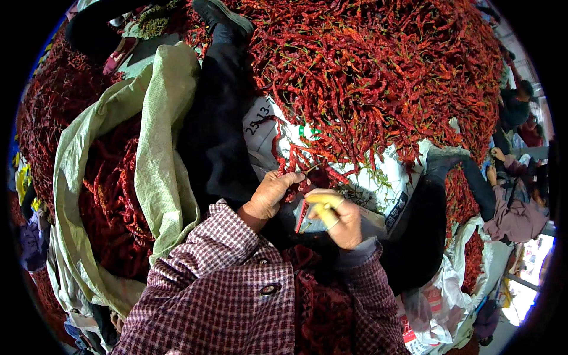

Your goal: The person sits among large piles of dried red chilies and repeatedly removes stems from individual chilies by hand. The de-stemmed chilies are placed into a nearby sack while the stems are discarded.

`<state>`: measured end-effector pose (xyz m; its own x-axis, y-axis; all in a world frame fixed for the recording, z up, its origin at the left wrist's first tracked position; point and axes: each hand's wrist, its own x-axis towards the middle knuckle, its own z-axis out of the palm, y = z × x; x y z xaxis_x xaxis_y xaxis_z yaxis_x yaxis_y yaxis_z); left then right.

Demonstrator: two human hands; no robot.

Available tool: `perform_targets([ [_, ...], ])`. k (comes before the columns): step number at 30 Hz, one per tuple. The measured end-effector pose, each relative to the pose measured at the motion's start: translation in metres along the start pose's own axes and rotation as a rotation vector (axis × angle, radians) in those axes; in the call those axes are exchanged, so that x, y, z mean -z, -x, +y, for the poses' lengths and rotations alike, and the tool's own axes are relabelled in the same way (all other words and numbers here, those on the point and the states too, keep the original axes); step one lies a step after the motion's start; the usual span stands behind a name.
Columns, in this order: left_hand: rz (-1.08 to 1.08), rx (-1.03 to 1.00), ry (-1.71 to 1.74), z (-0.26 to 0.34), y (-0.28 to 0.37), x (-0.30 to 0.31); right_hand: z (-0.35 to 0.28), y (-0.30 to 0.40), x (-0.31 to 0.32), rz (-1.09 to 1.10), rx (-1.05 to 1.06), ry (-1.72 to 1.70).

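My left hand [271, 195] pinches a few dried red chili peppers [290, 191] between thumb and fingers, and a pale stem sticks out by the thumb tip. Close to its right is my right hand [341, 218], blurred, with yellow coverings [326, 206] on some fingers. A single red chili [301, 216] hangs or lies just left of those fingers; whether they grip it I cannot tell. Beyond both hands, a large heap of red chilies with green stems [377, 80] spreads over a white printed woven sack [262, 126]. Loose stems [377, 177] lie on the sack at right.
To my left, an open pale green woven sack [166, 97] holds red chilies [120, 195]. My dark-trousered legs [217, 120] flank the work area. Other people sit at right, one in a mauve top [514, 217]. Plastic bags [437, 306] lie by my right leg.
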<state>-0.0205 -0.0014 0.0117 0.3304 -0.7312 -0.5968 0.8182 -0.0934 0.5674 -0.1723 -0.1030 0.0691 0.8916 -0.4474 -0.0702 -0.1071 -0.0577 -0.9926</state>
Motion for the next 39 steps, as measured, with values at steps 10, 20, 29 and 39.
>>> perform_targets([
  [10, -0.129, -0.124, -0.327, -0.009, 0.01, -0.006, 0.001, -0.015, 0.005, 0.05, 0.125, 0.785],
  [20, 0.092, -0.222, -0.547, -0.038, 0.018, -0.011, 0.017, 0.002, -0.013, 0.163, 0.058, 0.894],
  [29, 0.035, 0.069, 0.101, 0.005, 0.018, 0.007, 0.043, -0.01, 0.049, 0.283, -0.003, 1.175],
  [39, -0.037, -0.009, 0.095, -0.002, 0.009, 0.017, 0.067, -0.042, 0.046, 0.257, -0.145, 1.011],
])
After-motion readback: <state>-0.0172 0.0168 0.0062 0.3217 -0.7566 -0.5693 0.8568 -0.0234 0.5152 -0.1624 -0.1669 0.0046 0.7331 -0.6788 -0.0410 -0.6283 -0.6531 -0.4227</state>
